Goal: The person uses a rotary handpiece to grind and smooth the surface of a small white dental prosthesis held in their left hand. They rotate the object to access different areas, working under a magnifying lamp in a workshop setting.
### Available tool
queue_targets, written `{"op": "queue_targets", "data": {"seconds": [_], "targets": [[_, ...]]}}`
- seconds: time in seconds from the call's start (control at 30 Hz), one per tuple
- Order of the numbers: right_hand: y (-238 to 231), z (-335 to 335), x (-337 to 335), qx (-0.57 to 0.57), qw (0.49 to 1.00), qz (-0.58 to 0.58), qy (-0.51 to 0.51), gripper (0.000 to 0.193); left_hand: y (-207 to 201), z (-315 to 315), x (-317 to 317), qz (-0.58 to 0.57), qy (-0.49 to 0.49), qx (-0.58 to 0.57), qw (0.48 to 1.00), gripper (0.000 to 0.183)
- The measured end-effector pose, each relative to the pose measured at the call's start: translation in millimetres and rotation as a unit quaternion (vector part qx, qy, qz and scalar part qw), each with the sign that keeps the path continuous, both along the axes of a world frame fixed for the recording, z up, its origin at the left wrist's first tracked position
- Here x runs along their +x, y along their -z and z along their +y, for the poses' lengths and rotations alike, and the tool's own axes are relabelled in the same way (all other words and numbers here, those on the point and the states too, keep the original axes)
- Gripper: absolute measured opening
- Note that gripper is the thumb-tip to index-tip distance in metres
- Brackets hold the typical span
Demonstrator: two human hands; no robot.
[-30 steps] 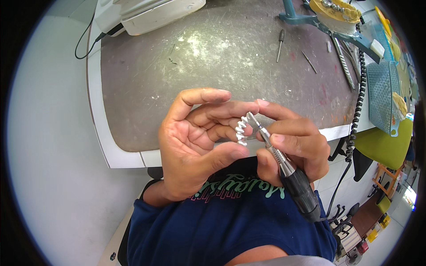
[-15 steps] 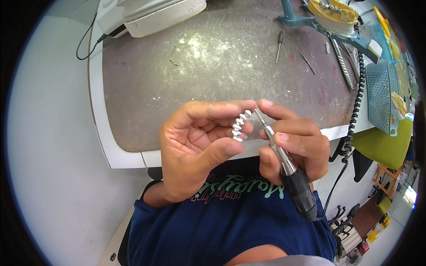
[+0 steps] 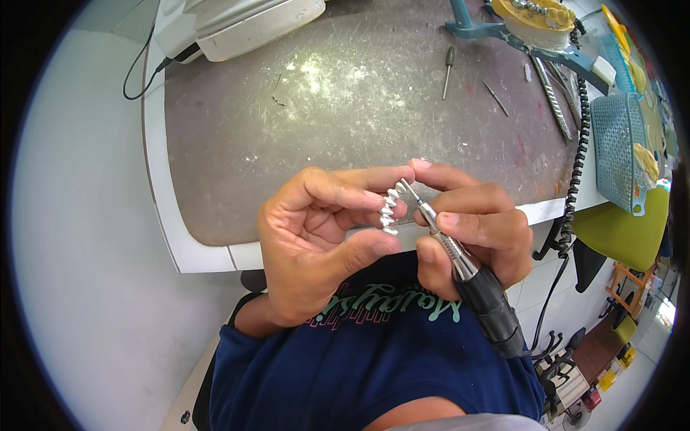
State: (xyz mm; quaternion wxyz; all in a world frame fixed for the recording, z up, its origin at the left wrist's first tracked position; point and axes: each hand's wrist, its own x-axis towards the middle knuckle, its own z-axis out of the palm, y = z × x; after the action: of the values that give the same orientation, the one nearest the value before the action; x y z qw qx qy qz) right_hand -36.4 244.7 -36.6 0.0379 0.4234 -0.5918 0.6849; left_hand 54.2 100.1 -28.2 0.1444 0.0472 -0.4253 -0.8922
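Note:
Between the fingers and thumb of my left hand [image 3: 316, 223] is a curved silver dental bridge [image 3: 388, 208], made of several joined metal teeth. My right hand [image 3: 481, 226] grips a dental handpiece [image 3: 463, 266] like a pen; its front is silver, its rear black. The slim bur [image 3: 411, 189] at its tip lies against or just beside the bridge's upper end; which of the two I cannot tell. My two index fingertips meet above that end. Both hands are over the near edge of the bench.
The worn grey-brown bench [image 3: 237, 151] carries a loose bur [image 3: 449, 72], a thin rod [image 3: 496, 98] and a metal tool [image 3: 552, 100]. A yellow dental model [image 3: 535, 25] in a blue articulator [image 3: 467, 29] stands far right, near a blue basket [image 3: 618, 154]. A coiled cord [image 3: 575, 165] hangs at the right edge.
The left hand has turned the bridge slightly, so it shows at another angle. The handpiece tip has shifted a little left, closer to the bridge's upper end.

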Motion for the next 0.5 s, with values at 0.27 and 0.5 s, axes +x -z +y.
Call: {"op": "queue_targets", "data": {"seconds": [0.27, 0.5], "targets": [[-6, 1, 2, 0.023, 1.0, 0.0, -0.003, 0.027, 0, -1, 1, 0.007, -0.003, 0.009, 1.0, 0.025], [-4, -1, 1, 0.005, 1.0, 0.009, 0.001, 0.027, -16, 4, -2, -0.126, -0.029, -0.029, 0.991, 0.036]]}}
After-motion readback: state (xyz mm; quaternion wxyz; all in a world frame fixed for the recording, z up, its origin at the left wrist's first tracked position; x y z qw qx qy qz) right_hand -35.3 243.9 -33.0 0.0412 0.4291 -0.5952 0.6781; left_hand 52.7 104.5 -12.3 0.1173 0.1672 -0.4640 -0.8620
